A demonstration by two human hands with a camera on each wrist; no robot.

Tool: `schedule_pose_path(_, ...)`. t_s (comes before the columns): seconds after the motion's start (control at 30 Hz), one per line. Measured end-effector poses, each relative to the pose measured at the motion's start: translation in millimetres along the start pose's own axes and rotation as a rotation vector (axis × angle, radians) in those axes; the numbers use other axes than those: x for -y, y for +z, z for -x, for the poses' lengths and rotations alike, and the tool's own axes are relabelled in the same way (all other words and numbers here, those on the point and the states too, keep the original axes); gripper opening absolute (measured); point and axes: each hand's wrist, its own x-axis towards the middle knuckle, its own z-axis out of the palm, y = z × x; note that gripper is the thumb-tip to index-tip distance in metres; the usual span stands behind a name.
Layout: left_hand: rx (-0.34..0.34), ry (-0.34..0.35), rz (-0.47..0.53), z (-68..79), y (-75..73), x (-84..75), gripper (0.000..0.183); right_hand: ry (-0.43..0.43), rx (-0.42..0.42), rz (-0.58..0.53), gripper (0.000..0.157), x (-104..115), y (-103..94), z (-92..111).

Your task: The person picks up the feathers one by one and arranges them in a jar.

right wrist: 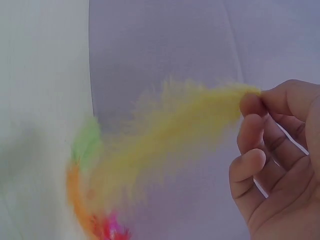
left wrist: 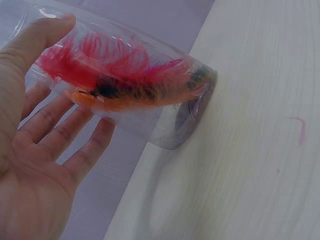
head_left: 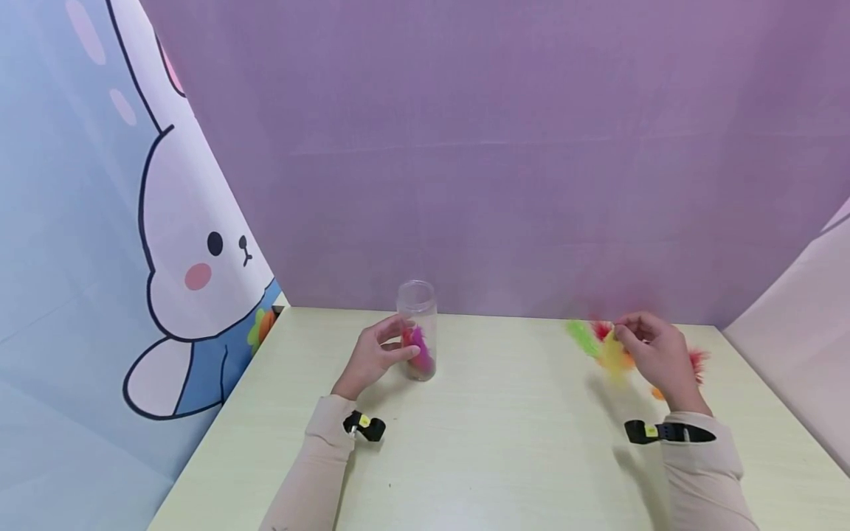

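A clear plastic jar [head_left: 417, 301] stands upright near the back of the table, open at the top. My left hand [head_left: 374, 354] holds its side, thumb in front and fingers around the back. Inside, red, orange, black and magenta feathers [left wrist: 115, 75] show through the wall. To the right, my right hand [head_left: 660, 360] pinches a yellow feather [right wrist: 175, 130] by its tip between thumb and index finger. The feather hangs down over several loose feathers, among them a green feather [head_left: 584, 338] and a red feather [head_left: 699, 362] partly hidden by that hand.
The pale wooden table [head_left: 491, 442] ends at a purple cloth backdrop [head_left: 505, 184]. A blue curtain with a cartoon rabbit [head_left: 192, 243] hangs along the left side, and a pale sheet [head_left: 797, 324] along the right. Another orange feather [head_left: 657, 394] lies by the right wrist.
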Motion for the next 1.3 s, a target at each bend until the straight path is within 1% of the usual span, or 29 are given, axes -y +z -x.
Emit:
schedule_pose_path(0.27,0.001,0.0,0.006,0.3,0.2,-1.1,0.065,0.012,0.036,-0.035,0.021,8,0.0,0)
schedule_pose_path(0.4,0.004,0.0,0.001,0.1,-0.1,-0.7,0.066,0.001,0.043,-0.116,0.019,12,3.2,-1)
schedule_pose_path(0.57,0.004,0.002,0.0,0.3,-0.6,-0.6,0.066,0.015,0.073,-0.19,0.019,20,7.5,-1)
schedule_pose_path(0.73,0.005,0.008,0.005,0.2,-0.8,-1.0,0.065,0.021,0.091,-0.217,0.023,26,12.6,0)
schedule_pose_path(0.97,0.004,0.009,0.01,0.7,-1.1,-1.3,0.066,0.019,0.09,-0.236,0.027,35,19.9,1)
schedule_pose_path(1.17,0.013,0.014,0.03,0.9,-1.1,-1.3,0.066,0.038,0.093,-0.258,0.032,39,24.5,3)
schedule_pose_path(1.3,0.015,0.014,0.032,1.7,-1.1,-1.2,0.065,0.039,0.094,-0.299,0.034,42,27.0,4)
